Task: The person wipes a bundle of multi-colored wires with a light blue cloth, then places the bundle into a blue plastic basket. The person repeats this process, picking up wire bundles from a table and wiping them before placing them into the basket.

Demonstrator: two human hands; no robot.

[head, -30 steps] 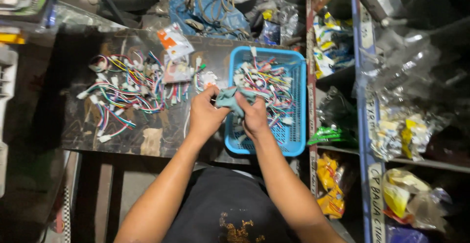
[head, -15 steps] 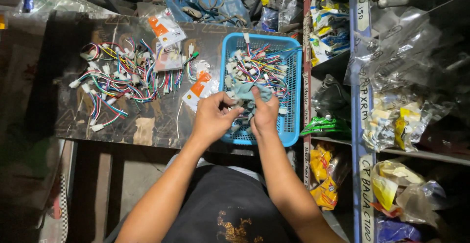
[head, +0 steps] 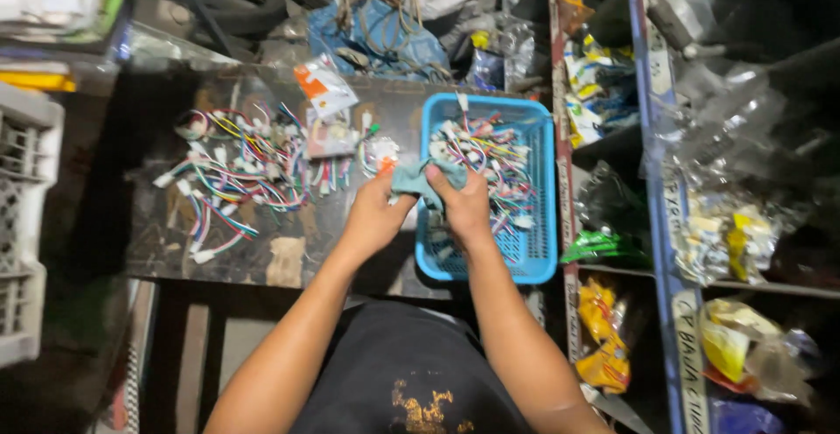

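My left hand (head: pixel 374 217) and my right hand (head: pixel 465 208) are together over the left edge of a blue plastic basket (head: pixel 541 259). Both grip a small grey-green cloth (head: pixel 422 178) held between them. The basket holds a tangle of coloured wires with white connectors (head: pixel 490 158). A larger heap of similar wire harnesses (head: pixel 241 171) is spread on the dark worktop (head: pixel 166 233) to the left of my hands. A few small plastic packets (head: pixel 324 86) lie between the heap and the basket.
A blue shelf upright (head: pixel 658 224) at the right carries bagged parts in clear and yellow packets (head: pixel 726 241). A white crate (head: pixel 22 224) stands at the far left. Blue cloth and loose cables (head: pixel 385 23) pile up behind the worktop.
My hands stay on the cloth at the basket's edge, shifting slightly as they work it. The view has tilted, so the whole scene sits a little differently in frame.
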